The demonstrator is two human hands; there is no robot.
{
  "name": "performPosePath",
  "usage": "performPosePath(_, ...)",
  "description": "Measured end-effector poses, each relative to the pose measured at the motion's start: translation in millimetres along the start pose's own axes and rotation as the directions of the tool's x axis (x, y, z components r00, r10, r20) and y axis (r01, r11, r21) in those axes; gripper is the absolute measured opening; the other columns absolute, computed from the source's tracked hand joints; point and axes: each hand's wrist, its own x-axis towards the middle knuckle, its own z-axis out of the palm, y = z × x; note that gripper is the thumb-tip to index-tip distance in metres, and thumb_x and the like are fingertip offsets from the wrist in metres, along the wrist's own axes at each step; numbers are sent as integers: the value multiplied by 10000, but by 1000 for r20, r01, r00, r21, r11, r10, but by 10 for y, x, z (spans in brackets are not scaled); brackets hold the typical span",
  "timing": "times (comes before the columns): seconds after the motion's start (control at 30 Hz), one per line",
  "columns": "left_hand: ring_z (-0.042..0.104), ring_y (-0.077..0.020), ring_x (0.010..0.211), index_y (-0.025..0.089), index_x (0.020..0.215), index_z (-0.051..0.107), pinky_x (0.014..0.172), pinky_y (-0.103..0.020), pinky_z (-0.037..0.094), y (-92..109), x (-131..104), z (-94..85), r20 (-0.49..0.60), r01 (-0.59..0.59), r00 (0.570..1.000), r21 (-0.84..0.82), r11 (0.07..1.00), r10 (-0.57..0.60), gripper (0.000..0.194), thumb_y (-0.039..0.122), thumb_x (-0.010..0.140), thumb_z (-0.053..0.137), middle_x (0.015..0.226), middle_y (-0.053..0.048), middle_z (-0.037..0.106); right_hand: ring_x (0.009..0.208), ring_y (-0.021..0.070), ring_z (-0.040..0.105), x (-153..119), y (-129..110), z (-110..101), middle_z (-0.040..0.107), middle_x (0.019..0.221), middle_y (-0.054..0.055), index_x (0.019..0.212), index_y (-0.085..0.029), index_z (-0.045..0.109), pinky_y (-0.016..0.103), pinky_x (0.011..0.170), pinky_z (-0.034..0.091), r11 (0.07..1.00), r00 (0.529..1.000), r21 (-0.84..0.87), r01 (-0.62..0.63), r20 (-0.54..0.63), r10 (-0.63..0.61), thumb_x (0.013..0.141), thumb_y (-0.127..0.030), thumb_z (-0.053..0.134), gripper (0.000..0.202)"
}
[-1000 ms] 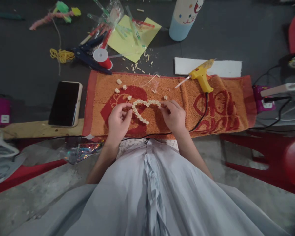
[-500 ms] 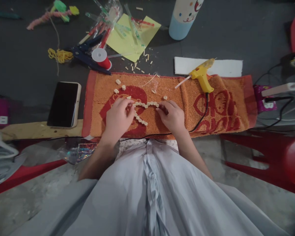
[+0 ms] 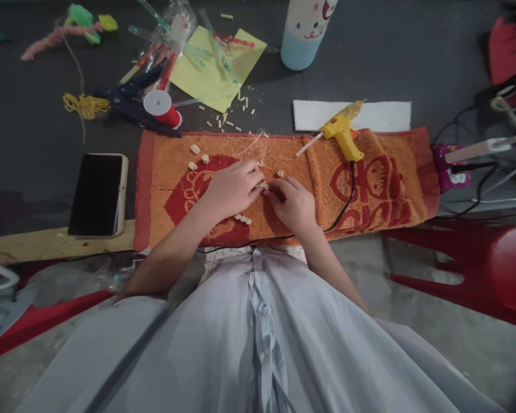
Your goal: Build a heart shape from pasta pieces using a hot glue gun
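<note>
A knobbly cream strip made of small joined pieces (image 3: 243,219) lies on an orange and red towel (image 3: 279,218). Part of it shows between my hands, and much of the rest is under my left hand. My left hand (image 3: 232,186) reaches over the strip, fingers bent and closed at its upper part. Pinched on the strip's right end is my right hand (image 3: 294,203), thumb and index finger together. Small cream clusters (image 3: 205,159) sit on the towel to the upper left, and a single cluster (image 3: 280,173) lies just above my right hand.
A yellow glue gun (image 3: 344,132) rests on the towel and a white strip (image 3: 387,115), its cord running down. A phone (image 3: 97,195) lies left. Behind are a red thread spool (image 3: 168,113), dark blue pliers-like tool (image 3: 129,100), yellow paper (image 3: 206,86), cream bits and a bottle (image 3: 303,43).
My left hand has moved right from the strip's left bend, over its upper part and close to my right hand. My right hand stays at the right end. The whole view has shifted slightly.
</note>
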Motion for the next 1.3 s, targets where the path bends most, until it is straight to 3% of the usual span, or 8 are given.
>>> performPosePath(0.43,631,-211,976,171,965,675,734,-308,469,-136,38,166,-67,-102,993,-5,995,101,205,247,962,484,1012,-76,670,849,190,657,17,12,9,719,999,63,997,-227,671,271,640,464,997,998,-45,66,5,-66,977,-307,487,201)
performPosePath(0.9,642,-207,956,174,972,679,718,-315,471,-171,35,190,-67,-162,984,38,986,165,257,266,987,439,1034,-71,696,826,181,655,64,50,-18,710,980,69,1001,-207,660,265,582,428,983,985,-70,171,53,-167,977,-243,417,247)
performPosePath(1.3,628,-198,934,180,951,680,716,-313,457,-173,21,190,-74,-153,985,13,988,154,260,265,989,437,1008,-69,684,828,189,656,61,81,-13,707,1012,79,1032,-220,658,264,590,454,984,985,-73,165,71,-160,979,-249,415,251)
